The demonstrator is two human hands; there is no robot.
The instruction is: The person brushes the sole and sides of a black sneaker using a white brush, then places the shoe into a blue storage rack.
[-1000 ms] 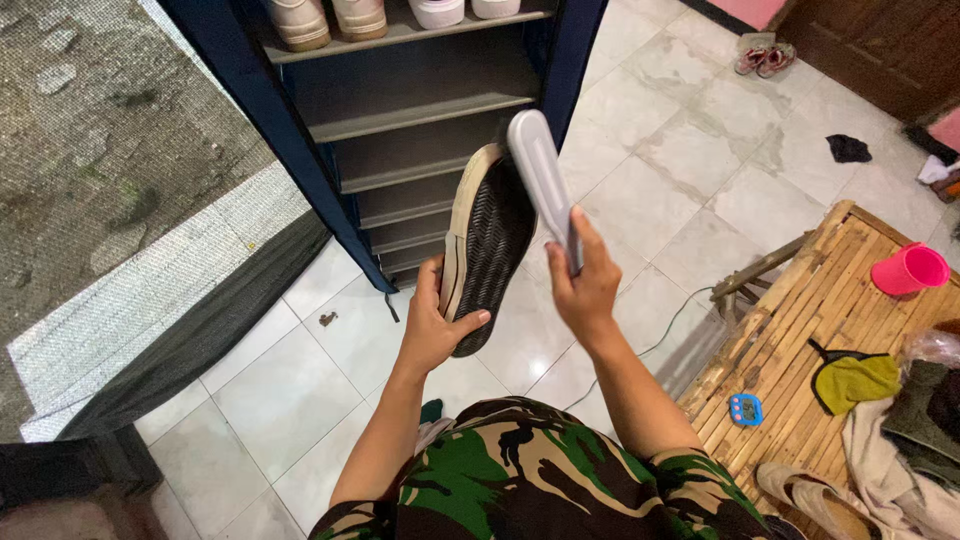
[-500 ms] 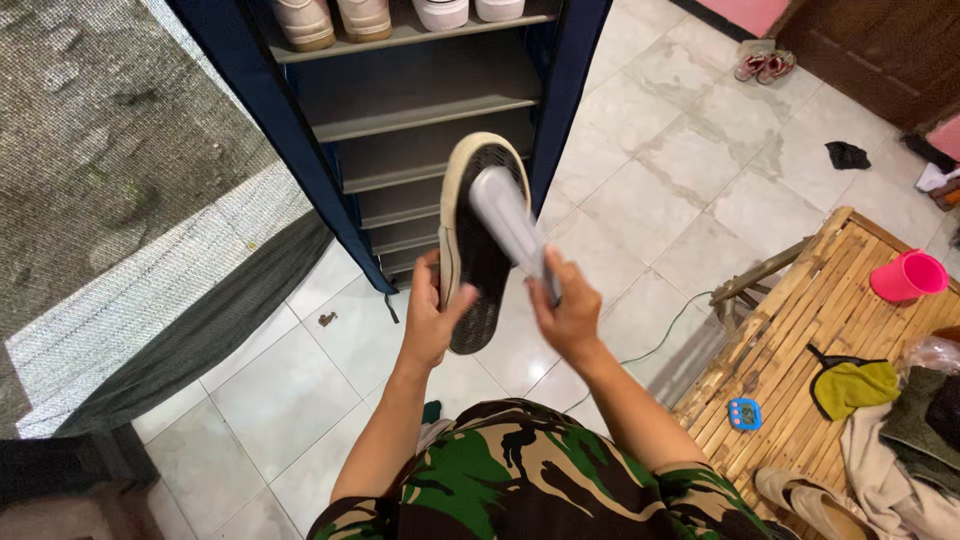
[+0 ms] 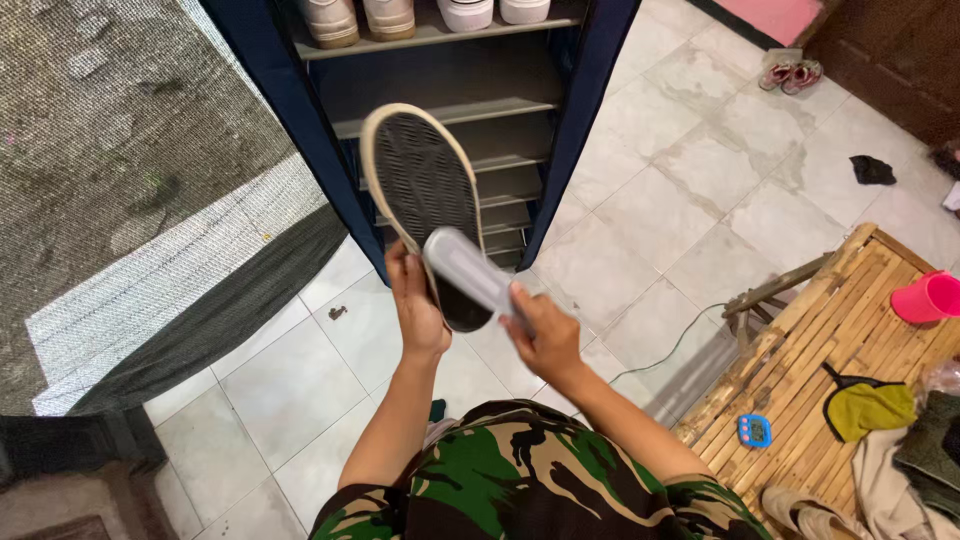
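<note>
My left hand (image 3: 415, 300) grips a shoe (image 3: 425, 195) by its heel end, with the dark patterned sole and cream rim turned up toward me. In my right hand (image 3: 540, 335) is a grey long-handled brush (image 3: 468, 272), laid across the heel part of the sole. Both hands are in front of a dark blue shoe rack (image 3: 560, 150).
The rack's grey shelves (image 3: 440, 110) hold pale shoes (image 3: 420, 15) on top. A bamboo bench (image 3: 840, 330) at the right carries a pink cup (image 3: 925, 297), a yellow-green cloth (image 3: 870, 405), a small blue device (image 3: 753, 430) and clothes. Small shoes (image 3: 790, 72) and a dark rag (image 3: 872, 168) lie on the tiled floor.
The brush has swept down the sole from the toe end to the heel end. The shoe has swung left and its sole has turned more fully toward me.
</note>
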